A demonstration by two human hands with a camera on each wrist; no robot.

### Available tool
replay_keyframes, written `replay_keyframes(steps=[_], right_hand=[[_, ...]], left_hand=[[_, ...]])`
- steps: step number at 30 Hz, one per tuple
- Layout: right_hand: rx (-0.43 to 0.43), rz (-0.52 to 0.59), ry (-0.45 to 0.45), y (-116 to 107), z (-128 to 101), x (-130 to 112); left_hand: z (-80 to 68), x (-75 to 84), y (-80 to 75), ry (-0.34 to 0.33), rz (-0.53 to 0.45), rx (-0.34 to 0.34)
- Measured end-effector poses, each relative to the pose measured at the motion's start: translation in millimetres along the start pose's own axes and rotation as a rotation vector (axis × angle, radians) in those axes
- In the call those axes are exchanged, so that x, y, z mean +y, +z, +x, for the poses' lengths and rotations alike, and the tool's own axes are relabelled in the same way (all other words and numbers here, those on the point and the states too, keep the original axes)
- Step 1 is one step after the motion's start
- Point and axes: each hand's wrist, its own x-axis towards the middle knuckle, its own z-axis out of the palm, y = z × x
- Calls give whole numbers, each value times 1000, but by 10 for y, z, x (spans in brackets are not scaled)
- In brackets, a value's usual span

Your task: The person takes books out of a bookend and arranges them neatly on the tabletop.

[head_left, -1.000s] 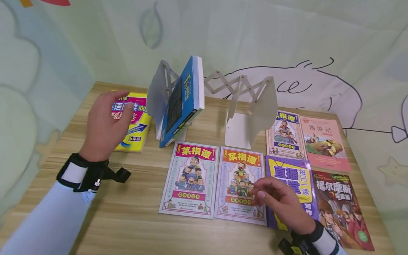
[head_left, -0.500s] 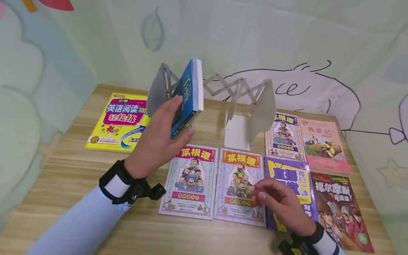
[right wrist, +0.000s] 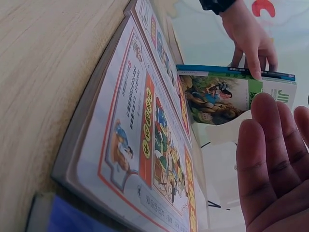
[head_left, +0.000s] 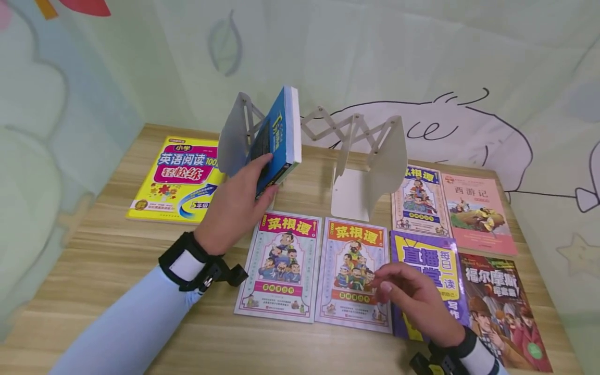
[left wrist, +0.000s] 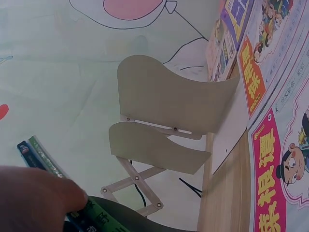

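My left hand point(head_left: 236, 208) grips a blue book point(head_left: 277, 133) by its lower spine. A green-spined book with an illustrated cover point(right wrist: 217, 99) is pressed against it in the same grasp, the thumb lying over its side in the right wrist view. Both stand leaning beside the left plate point(head_left: 234, 140) of a white folding bookend. My right hand point(head_left: 417, 302) hovers with loosely bent fingers over the purple book point(head_left: 440, 265) and the orange-titled comic book point(head_left: 353, 273), holding nothing. In the right wrist view its fingers point(right wrist: 253, 164) are relaxed.
A pink-titled comic book point(head_left: 281, 268) lies in front of the bookend, a yellow workbook point(head_left: 175, 177) to its left. At right lie a blue-titled comic book point(head_left: 419, 200), a salmon book point(head_left: 480, 211) and a dark detective book point(head_left: 503, 310). The bookend's right plate point(head_left: 389, 161) stands upright.
My left hand has moved right from above the yellow workbook to the bookend and taken hold of the blue and green-spined books. The right hand has stayed in place.
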Motion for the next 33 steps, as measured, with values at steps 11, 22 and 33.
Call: replay_keyframes(steps=[11, 22, 33], right_hand=[[-20, 47, -71, 6, 15, 13], [-1, 4, -4, 10, 11, 17], [17, -8, -25, 4, -3, 27]], left_hand=[[-77, -30, 0, -7, 38, 172], [-78, -39, 57, -65, 29, 113], [-188, -162, 67, -118, 8, 103]])
